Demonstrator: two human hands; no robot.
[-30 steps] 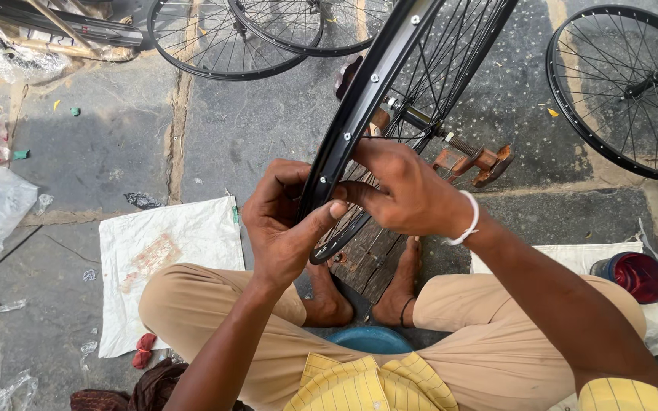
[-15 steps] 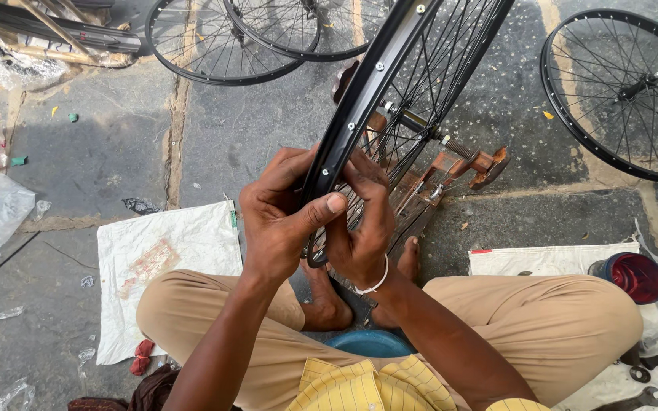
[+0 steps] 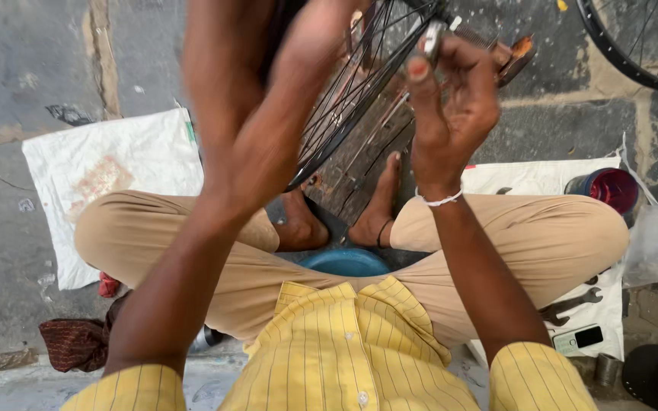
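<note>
Cracked grey stone paving (image 3: pixel 32 68) is the workshop floor, with white sacking (image 3: pixel 108 175) spread on the left and another sheet on the right carrying a dark red tub (image 3: pixel 611 189), a spanner (image 3: pixel 570 305) and a small phone (image 3: pixel 579 339). Person sits cross-legged, a blue bowl (image 3: pixel 346 261) between the bare feet. The bicycle wheel (image 3: pixel 359 99) stands on edge just beyond the feet, rising out of the top of view; a second wheel (image 3: pixel 634 46) lies far right.

Right hand (image 3: pixel 451 106) is pinched around something small and silvery at the spokes, near the rim. Can't make out what it is. Left hand is out of frame; the left forearm (image 3: pixel 253 152) reaches up toward the rim, so I can't tell its grip.

Handling-wise, I'd guess the wheel is light but awkward: the rim is stiff, the spokes thin and springy. Best held at the rim or hub, not by single spokes, which would probably flex.
</note>
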